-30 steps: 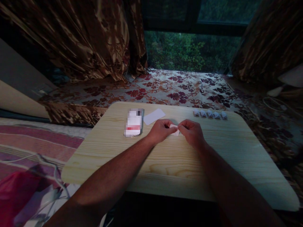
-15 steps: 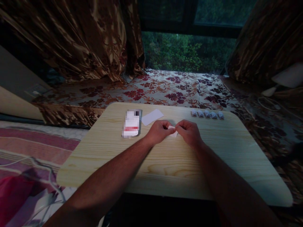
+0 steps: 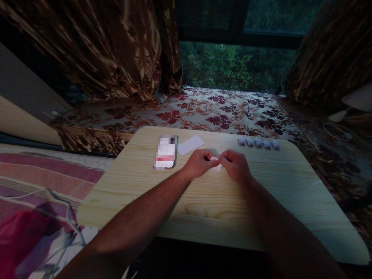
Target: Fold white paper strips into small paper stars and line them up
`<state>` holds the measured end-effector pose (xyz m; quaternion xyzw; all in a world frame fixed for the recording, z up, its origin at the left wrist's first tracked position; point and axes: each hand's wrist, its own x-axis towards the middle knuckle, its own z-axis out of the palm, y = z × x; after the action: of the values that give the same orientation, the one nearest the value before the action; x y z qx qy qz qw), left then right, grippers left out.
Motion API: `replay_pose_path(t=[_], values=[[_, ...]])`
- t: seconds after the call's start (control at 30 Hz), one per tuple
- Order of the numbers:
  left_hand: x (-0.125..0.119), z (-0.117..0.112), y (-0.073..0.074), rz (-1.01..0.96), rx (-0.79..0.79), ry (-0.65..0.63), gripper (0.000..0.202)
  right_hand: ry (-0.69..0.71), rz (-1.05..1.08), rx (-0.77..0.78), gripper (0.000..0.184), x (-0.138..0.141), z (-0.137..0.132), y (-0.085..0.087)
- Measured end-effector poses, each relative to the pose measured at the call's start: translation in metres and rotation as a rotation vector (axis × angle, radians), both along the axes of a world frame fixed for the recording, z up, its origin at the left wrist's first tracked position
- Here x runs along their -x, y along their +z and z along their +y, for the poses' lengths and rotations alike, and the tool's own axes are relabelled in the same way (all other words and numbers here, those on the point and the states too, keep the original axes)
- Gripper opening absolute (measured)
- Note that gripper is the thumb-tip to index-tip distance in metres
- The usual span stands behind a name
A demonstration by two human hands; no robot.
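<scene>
Both my hands meet near the middle of a light wooden table (image 3: 203,201). My left hand (image 3: 199,163) and my right hand (image 3: 236,166) have their fingers curled and pinch a small piece of white paper (image 3: 216,164) between them, low over the tabletop. Most of the paper is hidden by my fingertips. A flat white paper slip (image 3: 190,144) lies just beyond my left hand. A row of several small folded white paper pieces (image 3: 258,142) sits along the table's far right edge.
A white and red packet (image 3: 165,152) lies left of the slip. Floral cloth (image 3: 221,110) covers the ledge behind the table, below a window (image 3: 232,66) with brown curtains at either side. A striped blanket, cables and a red bag (image 3: 26,240) lie at the left.
My hands have stayed together on the small paper, with only slight finger shifts. The view has wobbled a little sideways.
</scene>
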<state>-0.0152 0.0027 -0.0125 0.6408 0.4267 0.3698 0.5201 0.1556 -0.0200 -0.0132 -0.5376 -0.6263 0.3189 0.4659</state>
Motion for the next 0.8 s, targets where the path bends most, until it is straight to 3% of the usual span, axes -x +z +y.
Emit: replay_pose_path(t=[0.8], values=[[0.0011, 0.0017, 0.0041, -0.052, -0.006, 0.08, 0.026, -0.026, -0.061, -0.043, 0.014, 0.0015, 0.0008, -0.0001]])
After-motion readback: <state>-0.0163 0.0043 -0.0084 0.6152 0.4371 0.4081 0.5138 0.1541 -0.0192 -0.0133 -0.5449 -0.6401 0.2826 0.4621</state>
